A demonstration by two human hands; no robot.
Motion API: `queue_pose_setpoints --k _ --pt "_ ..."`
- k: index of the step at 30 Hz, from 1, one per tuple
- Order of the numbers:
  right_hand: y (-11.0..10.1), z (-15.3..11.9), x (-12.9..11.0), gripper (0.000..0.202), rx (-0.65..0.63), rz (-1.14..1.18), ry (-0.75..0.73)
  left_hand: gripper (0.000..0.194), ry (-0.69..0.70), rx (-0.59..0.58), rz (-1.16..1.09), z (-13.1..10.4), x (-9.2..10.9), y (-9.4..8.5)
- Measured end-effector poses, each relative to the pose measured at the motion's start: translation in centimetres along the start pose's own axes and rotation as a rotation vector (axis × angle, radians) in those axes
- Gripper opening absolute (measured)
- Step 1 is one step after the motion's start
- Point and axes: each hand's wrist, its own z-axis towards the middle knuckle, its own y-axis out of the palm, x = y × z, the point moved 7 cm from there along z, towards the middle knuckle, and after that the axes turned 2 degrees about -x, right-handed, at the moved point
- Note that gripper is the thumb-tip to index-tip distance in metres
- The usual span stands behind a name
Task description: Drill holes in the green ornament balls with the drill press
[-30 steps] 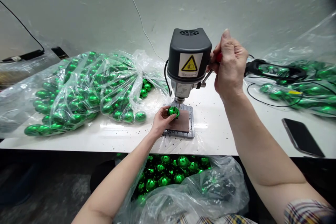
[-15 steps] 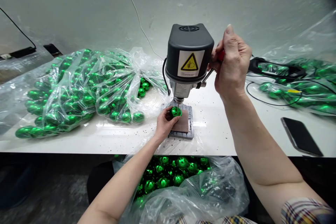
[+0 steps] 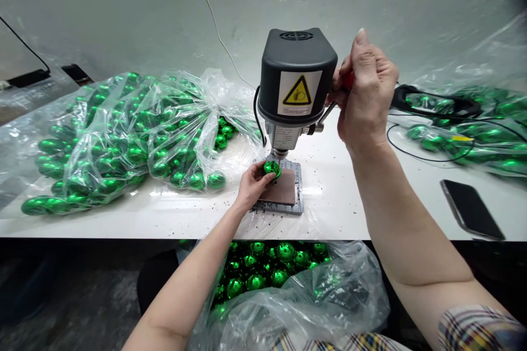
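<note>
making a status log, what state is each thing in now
left hand, closed on green ball
right hand, closed on red-knobbed lever
drill press, upright, running or not unclear
brown board, flat on base
phone, face up, screen dark
left bag, filled, neck bunched
lower bag, open, balls showing

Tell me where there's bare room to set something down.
The table is bare, specks aside, between the drill base and the right forearm, and between that forearm and the phone. Crowded: the left bag of green balls, the right bag beyond the phone, and the drill beside the left hand.
</note>
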Motion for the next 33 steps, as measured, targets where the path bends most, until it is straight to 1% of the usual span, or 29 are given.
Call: queue_pose_setpoints --k 4,6,8,12,15,18,21,25,29,33 --pt "0.1 -0.2 -0.1 0.046 0.002 0.016 0.002 0.055 -0.009 -0.061 0.048 -0.4 0.1 0.5" --pt "0.0 -0.1 -0.1 0.046 0.005 0.025 0.001 0.054 -0.001 -0.067 0.106 -0.7 0.1 0.6" --pt "-0.1 0.0 0.0 0.046 0.002 0.027 0.008 0.053 0.041 -0.046 0.198 -1.2 0.4 0.7" --pt "0.0 0.4 0.4 0.045 -0.042 0.013 0.049 0.049 0.194 0.002 0.414 -2.4 1.3 1.2" --pt "0.0 0.4 0.3 0.047 -0.048 -0.006 0.048 0.046 0.223 0.024 0.455 -3.0 1.5 1.6" --pt "0.1 -0.5 -0.4 0.052 -0.034 -0.004 -0.009 0.045 0.205 0.020 0.443 -3.0 1.4 1.8" --pt "0.3 -2.2 -1.4 0.056 -0.063 -0.022 -0.072 0.046 0.188 0.017 0.430 -2.8 1.1 1.7" --pt "0.0 -4.8 -2.3 0.056 -0.050 -0.002 -0.217 0.047 0.192 0.020 0.419 -2.6 0.8 1.6" --pt "-0.8 -7.0 -2.0 0.057 -0.034 -0.046 -0.324 0.047 0.192 0.029 0.428 -2.6 0.6 1.5" --pt "-1.3 -8.4 -1.3 0.055 -0.080 -0.081 -0.458 0.048 0.203 0.026 0.424 -2.6 0.6 1.5"
